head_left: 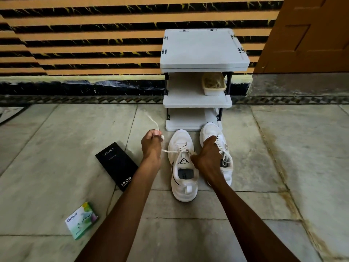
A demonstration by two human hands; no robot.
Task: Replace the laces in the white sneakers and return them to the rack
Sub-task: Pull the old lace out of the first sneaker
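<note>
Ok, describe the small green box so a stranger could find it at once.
Start at the white shoe rack against the striped wall, then look down-left across the floor. Nearer than the long black box lies the small box: green and white, marked Odonil.

My sneakers (pixel 184 186) and lace (pixel 170 151) are white, the rack (pixel 204 48) pale grey, the wall (pixel 94 35) striped orange and black, the box (pixel 117 165) black.

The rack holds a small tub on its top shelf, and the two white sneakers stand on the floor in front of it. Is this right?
Not quite. The small tub sits on the middle shelf of the rack, as the head view shows. The left sneaker and the right sneaker do stand on the floor in front of it.
</note>
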